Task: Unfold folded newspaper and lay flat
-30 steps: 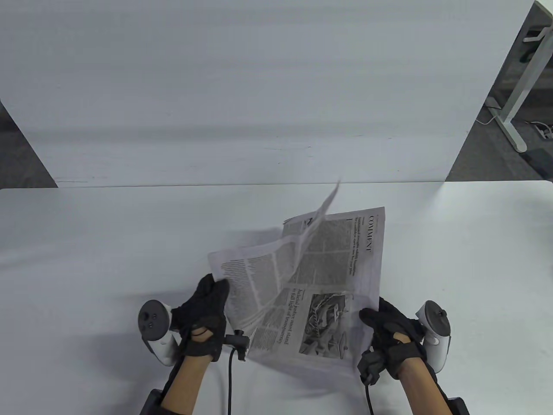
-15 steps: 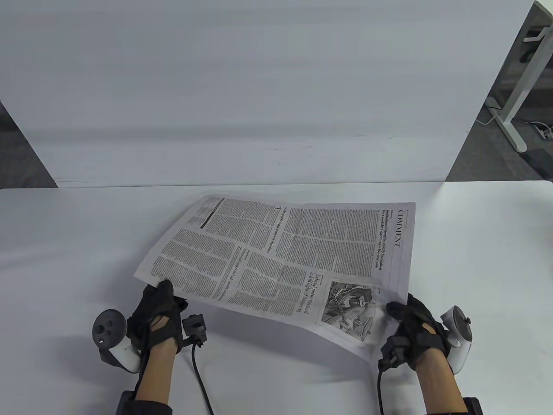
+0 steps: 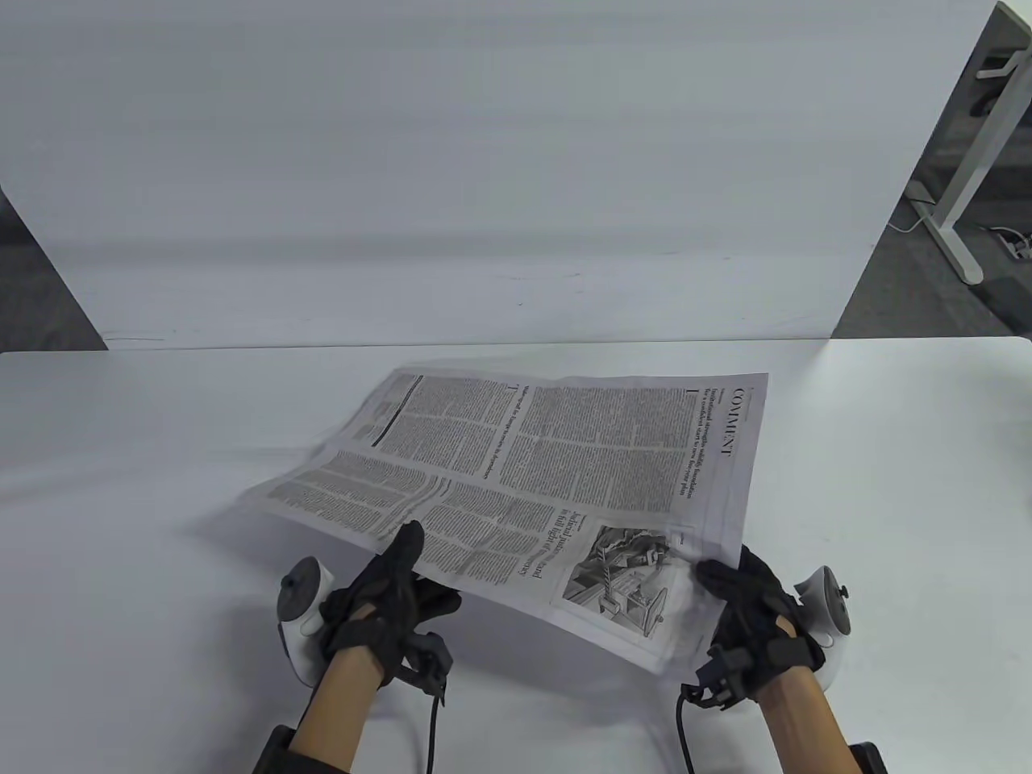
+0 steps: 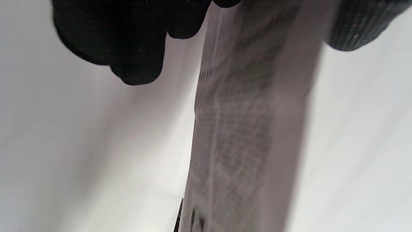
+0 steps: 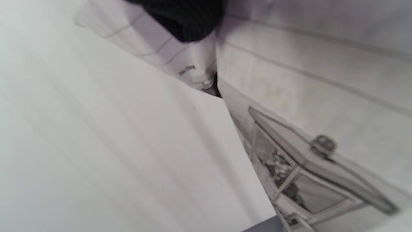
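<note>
The newspaper is opened out into one wide sheet, held a little above the white table, its near edge raised. My left hand pinches the near edge left of the middle, thumb on top of the print. My right hand grips the near right corner beside the printed picture. In the left wrist view the blurred sheet runs between my gloved fingers. In the right wrist view a fingertip presses on the paper near the picture.
A white backboard stands behind the table. A desk leg and floor cables show at the far right. Cables hang from both wrists at the near table edge.
The folded paper has swung open to the left into one wide sheet. My left hand then moved right along the near edge, toward the middle. My right hand barely moved.
</note>
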A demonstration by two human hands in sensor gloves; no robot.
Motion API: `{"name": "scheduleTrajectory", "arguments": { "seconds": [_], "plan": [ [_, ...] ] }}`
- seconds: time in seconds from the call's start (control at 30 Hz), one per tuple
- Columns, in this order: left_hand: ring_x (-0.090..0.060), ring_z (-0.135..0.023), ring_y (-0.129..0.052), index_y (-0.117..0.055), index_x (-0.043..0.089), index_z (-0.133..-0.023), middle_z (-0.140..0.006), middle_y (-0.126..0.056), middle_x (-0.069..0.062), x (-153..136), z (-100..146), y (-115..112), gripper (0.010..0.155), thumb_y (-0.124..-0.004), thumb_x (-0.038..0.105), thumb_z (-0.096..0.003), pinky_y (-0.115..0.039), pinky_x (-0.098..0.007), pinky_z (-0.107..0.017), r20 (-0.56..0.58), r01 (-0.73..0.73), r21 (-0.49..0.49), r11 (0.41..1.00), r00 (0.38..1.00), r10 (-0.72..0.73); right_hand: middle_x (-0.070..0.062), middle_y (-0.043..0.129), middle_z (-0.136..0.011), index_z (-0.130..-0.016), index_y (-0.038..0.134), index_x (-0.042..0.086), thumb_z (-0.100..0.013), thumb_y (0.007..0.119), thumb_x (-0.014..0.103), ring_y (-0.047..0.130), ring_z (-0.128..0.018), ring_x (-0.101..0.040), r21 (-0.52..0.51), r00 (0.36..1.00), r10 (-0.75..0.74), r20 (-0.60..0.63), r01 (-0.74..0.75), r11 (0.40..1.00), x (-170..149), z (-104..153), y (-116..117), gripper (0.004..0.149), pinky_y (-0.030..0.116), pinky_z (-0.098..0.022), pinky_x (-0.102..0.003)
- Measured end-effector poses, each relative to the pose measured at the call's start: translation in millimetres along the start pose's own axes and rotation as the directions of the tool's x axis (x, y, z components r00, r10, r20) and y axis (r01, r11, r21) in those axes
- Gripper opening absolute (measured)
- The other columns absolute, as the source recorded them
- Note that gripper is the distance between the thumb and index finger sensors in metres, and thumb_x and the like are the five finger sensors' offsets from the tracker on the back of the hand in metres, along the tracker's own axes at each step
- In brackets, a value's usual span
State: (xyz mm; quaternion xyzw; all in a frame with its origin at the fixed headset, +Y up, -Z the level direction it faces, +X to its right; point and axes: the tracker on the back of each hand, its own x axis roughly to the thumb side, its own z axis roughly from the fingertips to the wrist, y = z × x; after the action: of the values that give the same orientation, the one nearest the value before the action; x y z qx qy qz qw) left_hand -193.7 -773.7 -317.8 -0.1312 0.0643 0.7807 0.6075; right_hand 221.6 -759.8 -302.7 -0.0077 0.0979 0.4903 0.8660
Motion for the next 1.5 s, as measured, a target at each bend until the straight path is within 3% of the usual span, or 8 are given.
{"name": "scheduleTrajectory", "arguments": {
  "seconds": [0.17,0.33,0.47,0.67,0.77,1.0,1.23,1.5],
  "plan": [
    [-0.051,-0.070,-0.099,-0.038,0.014,-0.107,-0.100,-0.065,-0.028,-4.2,-2.7,-0.8,0.067,-0.069,0.032,-0.0502,-0.083,-0.055,-0.050,0.020,0.060,0.072,0.996,0.998,-0.061,-0.015,0.085,-0.099,-0.096,0.075,0.030,-0.045,0.074,0.012,0.097,-0.072,-0.049,0.038,0.998,0.048,-0.030,-0.047,0.998,-7.0,0.5,12.2,0.054,0.095,-0.042,-0.043],
    [-0.046,-0.064,-0.106,-0.052,0.020,-0.105,-0.096,-0.076,-0.024,7.3,-3.3,13.2,0.061,-0.069,0.019,-0.0471,-0.086,-0.053,-0.047,0.091,0.138,0.176,0.975,0.984,-0.155,-0.024,0.073,-0.103,-0.103,0.058,0.018,-0.046,0.076,0.015,0.090,-0.077,-0.054,0.001,0.984,0.139,-0.107,-0.140,0.990,-6.0,3.1,8.3,0.060,0.089,-0.046,-0.049],
    [-0.047,-0.062,-0.106,-0.060,0.025,-0.104,-0.095,-0.079,-0.023,18.0,-2.2,22.1,0.060,-0.071,0.015,-0.0456,-0.085,-0.054,-0.046,0.132,0.207,0.222,0.953,0.962,-0.239,-0.027,0.075,-0.099,-0.103,0.055,0.010,-0.044,0.081,0.018,0.090,-0.076,-0.051,-0.224,0.933,0.321,-0.162,-0.352,0.909,4.4,9.9,-8.2,0.065,0.089,-0.046,-0.049],
    [-0.047,-0.061,-0.105,-0.072,0.030,-0.099,-0.094,-0.084,-0.021,29.2,-3.8,35.6,0.059,-0.073,0.011,-0.0439,-0.083,-0.055,-0.047,0.164,0.268,0.213,0.940,0.938,-0.304,-0.028,0.067,-0.104,-0.103,0.054,0.012,-0.044,0.082,0.018,0.078,-0.085,-0.055,-0.421,0.888,0.439,-0.135,-0.453,0.786,28.0,17.5,-30.1,0.066,0.078,-0.054,-0.055],
    [-0.048,-0.062,-0.104,-0.074,0.031,-0.098,-0.093,-0.086,-0.019,35.3,-6.1,39.7,0.058,-0.073,0.010,-0.0438,-0.082,-0.056,-0.048,0.196,0.307,0.132,0.943,0.924,-0.328,-0.026,0.068,-0.104,-0.103,0.056,0.014,-0.043,0.084,0.019,0.076,-0.088,-0.053,-0.446,0.861,0.503,-0.078,-0.481,0.754,38.0,18.5,-35.6,0.066,0.073,-0.058,-0.056],
    [-0.047,-0.063,-0.105,-0.076,0.031,-0.098,-0.092,-0.088,-0.018,44.4,-11.0,36.6,0.059,-0.075,0.009,-0.0435,-0.082,-0.055,-0.049,0.271,0.401,-0.088,0.912,0.890,-0.365,-0.025,0.066,-0.107,-0.103,0.058,0.015,-0.043,0.086,0.022,0.069,-0.093,-0.053,-0.339,0.833,0.554,-0.017,-0.526,0.780,47.3,8.6,-43.1,0.067,0.061,-0.064,-0.060],
    [-0.045,-0.064,-0.106,-0.079,0.034,-0.096,-0.091,-0.091,-0.015,48.7,-7.9,7.4,0.058,-0.075,0.009,-0.0434,-0.083,-0.054,-0.050,0.368,0.486,-0.306,0.819,0.854,-0.369,-0.027,0.062,-0.108,-0.104,0.056,0.012,-0.041,0.089,0.022,0.063,-0.095,-0.056,-0.230,0.875,0.484,-0.035,-0.478,0.848,48.3,-0.4,-59.2,0.072,0.053,-0.064,-0.064],
    [-0.043,-0.068,-0.104,-0.081,0.036,-0.094,-0.092,-0.092,-0.012,53.6,5.4,-34.8,0.058,-0.075,0.009,-0.0438,-0.082,-0.053,-0.052,0.452,0.514,-0.470,0.718,0.838,-0.304,-0.027,0.050,-0.112,-0.107,0.046,0.013,-0.042,0.091,0.026,0.049,-0.098,-0.060,-0.046,0.923,0.375,-0.090,-0.380,0.924,40.7,-12.9,-71.7,0.080,0.049,-0.063,-0.071]
  ]
}}
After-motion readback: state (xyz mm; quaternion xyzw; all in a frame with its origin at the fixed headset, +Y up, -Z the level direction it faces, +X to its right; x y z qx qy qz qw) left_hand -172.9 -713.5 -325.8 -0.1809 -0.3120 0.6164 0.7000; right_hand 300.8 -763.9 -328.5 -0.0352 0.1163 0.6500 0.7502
